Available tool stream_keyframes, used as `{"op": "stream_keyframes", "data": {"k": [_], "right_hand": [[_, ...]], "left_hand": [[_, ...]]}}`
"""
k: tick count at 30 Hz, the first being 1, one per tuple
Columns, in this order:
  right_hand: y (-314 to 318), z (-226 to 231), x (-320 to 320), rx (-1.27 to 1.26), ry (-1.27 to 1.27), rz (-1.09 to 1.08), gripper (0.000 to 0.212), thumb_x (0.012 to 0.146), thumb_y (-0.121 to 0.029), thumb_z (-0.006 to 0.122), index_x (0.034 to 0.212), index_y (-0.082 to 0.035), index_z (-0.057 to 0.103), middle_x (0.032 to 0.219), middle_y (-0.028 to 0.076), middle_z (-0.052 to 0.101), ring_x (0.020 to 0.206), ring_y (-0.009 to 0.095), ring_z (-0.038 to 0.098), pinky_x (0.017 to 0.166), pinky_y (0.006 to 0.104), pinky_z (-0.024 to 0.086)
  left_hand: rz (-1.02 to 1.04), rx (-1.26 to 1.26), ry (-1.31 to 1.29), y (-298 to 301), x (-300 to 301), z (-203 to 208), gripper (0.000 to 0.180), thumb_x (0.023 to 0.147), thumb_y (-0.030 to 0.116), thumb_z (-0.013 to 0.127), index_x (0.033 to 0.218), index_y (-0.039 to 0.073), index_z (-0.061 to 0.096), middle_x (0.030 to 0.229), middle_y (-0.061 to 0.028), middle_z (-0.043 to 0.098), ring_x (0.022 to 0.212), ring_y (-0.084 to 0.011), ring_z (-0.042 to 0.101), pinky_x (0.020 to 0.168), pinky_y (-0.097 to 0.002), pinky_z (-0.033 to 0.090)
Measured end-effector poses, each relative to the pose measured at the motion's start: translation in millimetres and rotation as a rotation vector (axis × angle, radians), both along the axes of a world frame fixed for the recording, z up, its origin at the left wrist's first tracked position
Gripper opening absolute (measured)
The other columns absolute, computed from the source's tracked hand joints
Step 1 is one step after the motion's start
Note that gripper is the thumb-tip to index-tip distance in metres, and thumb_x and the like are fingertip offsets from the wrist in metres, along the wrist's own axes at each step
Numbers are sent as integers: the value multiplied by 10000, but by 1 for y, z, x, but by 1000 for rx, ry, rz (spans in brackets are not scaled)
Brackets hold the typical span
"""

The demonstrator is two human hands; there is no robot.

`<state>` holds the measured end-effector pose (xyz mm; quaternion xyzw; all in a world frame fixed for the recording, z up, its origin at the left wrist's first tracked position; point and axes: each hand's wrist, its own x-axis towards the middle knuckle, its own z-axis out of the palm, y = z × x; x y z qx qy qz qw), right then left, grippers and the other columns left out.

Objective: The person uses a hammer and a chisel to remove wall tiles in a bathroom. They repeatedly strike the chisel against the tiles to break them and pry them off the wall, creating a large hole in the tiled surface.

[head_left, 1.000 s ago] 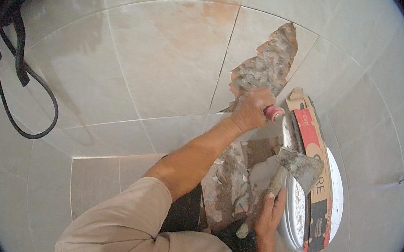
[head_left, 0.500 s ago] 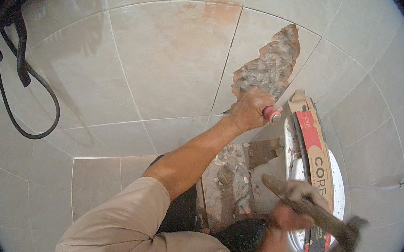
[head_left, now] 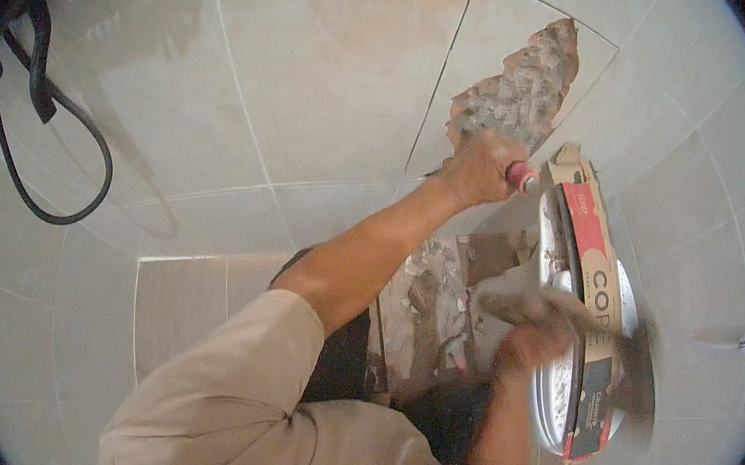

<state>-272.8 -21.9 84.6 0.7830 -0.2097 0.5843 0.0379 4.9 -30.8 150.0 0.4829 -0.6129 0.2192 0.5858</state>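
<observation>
My left hand point(head_left: 481, 171) is wrapped around a chisel point(head_left: 522, 176) with a pinkish-red grip and a metal striking end. It is held at the lower edge of a rough broken patch point(head_left: 529, 81) in the wall tile, grey inside with a jagged brownish rim. The chisel's tip is hidden behind the hand. Lower right, my right hand point(head_left: 535, 348) grips the wooden handle of a hatchet point(head_left: 510, 303). Motion smears the hatchet; its dark head is over the cardboard box, apart from the chisel.
A flattened cardboard box point(head_left: 584, 220) lies over a white oval fixture point(head_left: 551, 410), possibly a toilet. Broken tile and dust point(head_left: 426, 306) cover the floor below my arms. A black cable point(head_left: 107, 164) loops at the left. Grey tiled walls point(head_left: 335, 74) surround me.
The hatchet's head has swung upward, and my right hand has risen with it. My left hand stays on the chisel at the patch. The whole view has shifted slightly.
</observation>
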Motion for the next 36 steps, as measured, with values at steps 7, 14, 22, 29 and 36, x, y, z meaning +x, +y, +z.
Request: {"op": "stream_keyframes", "data": {"k": [7, 14, 22, 29, 36], "right_hand": [[20, 58, -9, 984, -168, 585, 353, 1061, -392, 526, 1063, -53, 624, 796, 84, 619, 605, 194, 571, 527, 330, 486], [0, 10, 5, 345, 354, 181, 371, 1047, -345, 536, 1138, 3, 626, 813, 176, 628, 712, 323, 595, 670, 439, 512], [-26, 19, -40, 794, -441, 385, 441, 1027, -448, 538, 1064, -27, 663, 807, 113, 639, 715, 256, 609, 636, 371, 508], [6, 27, 21, 627, 404, 147, 235, 996, -249, 594, 1010, -24, 660, 816, 109, 659, 698, 289, 612, 619, 397, 489], [37, 119, -5, 706, -469, 1284, 424, 1038, -512, 502, 1132, -114, 613, 785, 50, 532, 710, 203, 551, 648, 355, 496]], "left_hand": [[37, 52, -16, 9, 12, -1, 247, 735, 192, 788, 666, 70, 584, 713, -165, 644, 699, -405, 655, 644, -493, 502], [28, 50, 27, -1, 4, -3, 251, 726, 182, 790, 655, 70, 578, 699, -175, 633, 696, -403, 655, 637, -490, 496], [12, 89, 57, 2, 11, -3, 216, 712, 192, 793, 687, 67, 618, 733, -173, 649, 713, -404, 660, 639, -491, 500], [82, 112, 39, -1, 16, -12, 192, 714, 184, 773, 683, 71, 621, 743, -171, 655, 751, -410, 668, 662, -497, 511], [71, 122, 75, 0, 13, -2, 205, 717, 191, 777, 676, 71, 616, 760, -170, 667, 763, -407, 674, 665, -494, 514]]}}
